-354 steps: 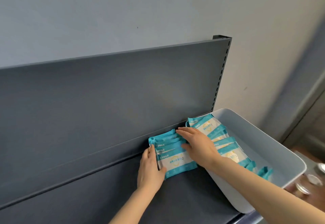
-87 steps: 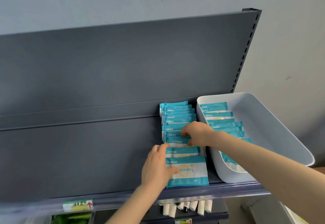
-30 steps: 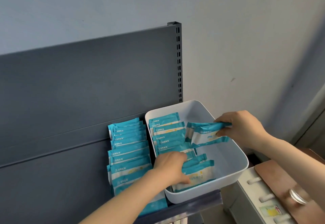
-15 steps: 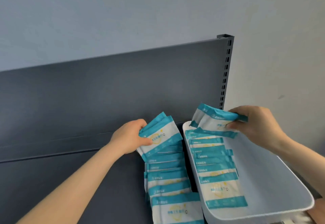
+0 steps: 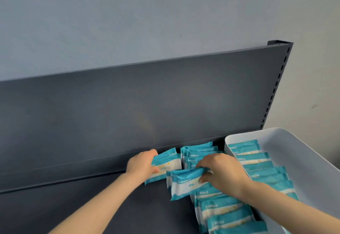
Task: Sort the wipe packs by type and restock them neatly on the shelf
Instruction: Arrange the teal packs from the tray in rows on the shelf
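Teal-and-white wipe packs lie in an overlapping row [image 5: 222, 213] on the dark grey shelf [image 5: 92, 204], running from the back panel toward the front. My left hand [image 5: 142, 163] grips one pack [image 5: 165, 164] at the back of the shelf, just left of that row. My right hand [image 5: 223, 173] holds a second pack [image 5: 185, 182] low over the shelf in front of the first. More of the same packs [image 5: 257, 165] lie overlapped in the white bin [image 5: 301, 156] on the right.
The shelf's grey back panel [image 5: 147, 101] rises behind the packs, with a slotted upright [image 5: 276, 85] at its right end. Bare shelf stretches to the left of my hands. A pale wall stands behind and to the right.
Both hands have come down from above the bin and row to the shelf left of the row. Each still holds its pack, the left one now at the back panel.
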